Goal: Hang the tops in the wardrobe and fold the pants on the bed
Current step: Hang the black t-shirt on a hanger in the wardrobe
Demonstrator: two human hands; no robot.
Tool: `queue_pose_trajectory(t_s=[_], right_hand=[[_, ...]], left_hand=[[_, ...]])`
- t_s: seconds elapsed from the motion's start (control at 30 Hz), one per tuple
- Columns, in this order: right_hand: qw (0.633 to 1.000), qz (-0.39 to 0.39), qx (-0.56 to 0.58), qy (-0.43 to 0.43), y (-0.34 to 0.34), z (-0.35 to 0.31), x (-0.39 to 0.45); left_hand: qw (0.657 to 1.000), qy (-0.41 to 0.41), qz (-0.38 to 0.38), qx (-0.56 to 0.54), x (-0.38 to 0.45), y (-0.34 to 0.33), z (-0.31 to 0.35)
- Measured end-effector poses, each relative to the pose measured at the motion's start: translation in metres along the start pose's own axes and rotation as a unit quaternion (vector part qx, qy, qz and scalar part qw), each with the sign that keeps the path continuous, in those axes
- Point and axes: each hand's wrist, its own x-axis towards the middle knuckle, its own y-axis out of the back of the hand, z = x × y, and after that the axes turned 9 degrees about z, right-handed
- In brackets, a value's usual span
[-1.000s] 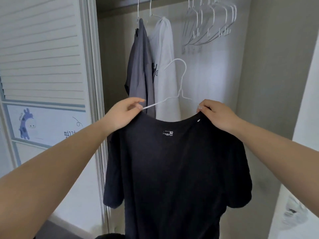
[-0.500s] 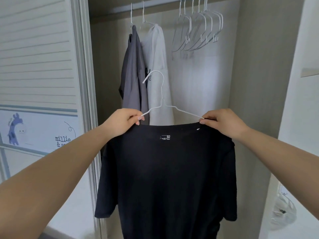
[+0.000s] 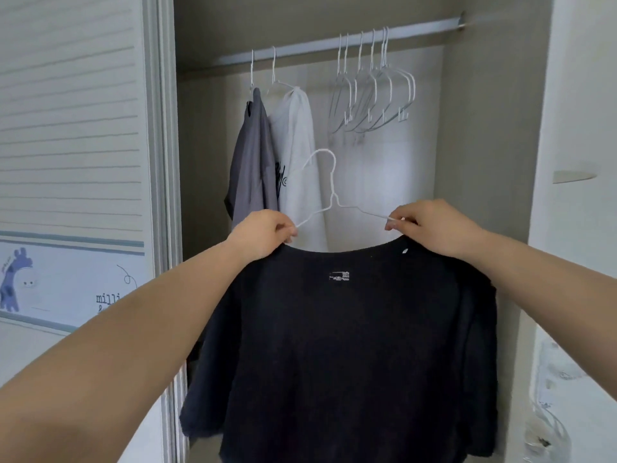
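The left hand (image 3: 263,233) pinches the shoulder of the black top (image 3: 340,345) against the white wire hanger (image 3: 330,198), in front of the wardrobe's 2 hung tops (image 3: 277,155). The right hand (image 3: 430,227) pinches the other shoulder likewise. To hang it well, I would seat both shoulders evenly, then lift the hook to the rail (image 3: 417,30), between those tops and the empty hangers (image 3: 374,91).

The black short-sleeved cloth top (image 3: 347,345) looks matt and slightly fuzzy. The thin white wire hanger (image 3: 329,182) has a smooth coated finish. At 12 o'clock, the grey metal wardrobe rail (image 3: 417,30) shows a dull sheen. The grey cloth top (image 3: 252,162) and white cloth top (image 3: 298,155) are matt.
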Motion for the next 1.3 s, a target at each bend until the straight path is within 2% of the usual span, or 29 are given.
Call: queue_pose_trajectory(t_s=[0.07, 0.13, 0.23, 0.3, 0.37, 0.47, 0.57, 0.77, 0.93, 1.1, 1.3], right_hand=[[0.999, -0.029, -0.023, -0.004, 0.008, 0.003, -0.001], [0.999, -0.037, 0.006, -0.029, 0.021, 0.003, -0.003], [0.984, -0.073, 0.116, -0.115, 0.041, -0.001, -0.005], [0.953, -0.119, 0.217, -0.175, 0.057, -0.006, -0.011], [0.936, -0.147, 0.258, -0.19, 0.072, -0.009, -0.015], [0.931, -0.103, 0.286, -0.204, 0.086, -0.014, -0.014], [0.938, -0.036, 0.258, -0.231, 0.087, -0.024, -0.004], [0.922, 0.034, 0.271, -0.275, 0.068, -0.027, 0.035], [0.886, 0.032, 0.385, -0.255, 0.03, -0.039, 0.07], [0.886, 0.044, 0.409, -0.214, 0.002, -0.039, 0.121], [0.877, 0.077, 0.428, -0.204, -0.019, -0.034, 0.184]], left_hand=[[1.0, 0.01, -0.023, -0.011, 0.001, -0.01, 0.005], [0.999, 0.017, 0.0, -0.038, 0.003, -0.018, 0.012], [0.997, 0.037, 0.01, -0.062, 0.013, -0.028, 0.022], [0.995, 0.05, 0.03, -0.083, 0.023, -0.037, 0.029], [0.988, 0.067, 0.046, -0.128, 0.033, -0.047, 0.038], [0.978, 0.08, 0.056, -0.185, 0.048, -0.066, 0.058], [0.964, 0.079, 0.06, -0.248, 0.061, -0.08, 0.071], [0.925, 0.061, 0.012, -0.375, 0.093, -0.097, 0.08], [0.905, 0.096, 0.016, -0.414, 0.121, -0.101, 0.065], [0.899, 0.077, 0.019, -0.432, 0.146, -0.086, 0.045], [0.884, 0.107, -0.003, -0.455, 0.182, -0.075, 0.027]])
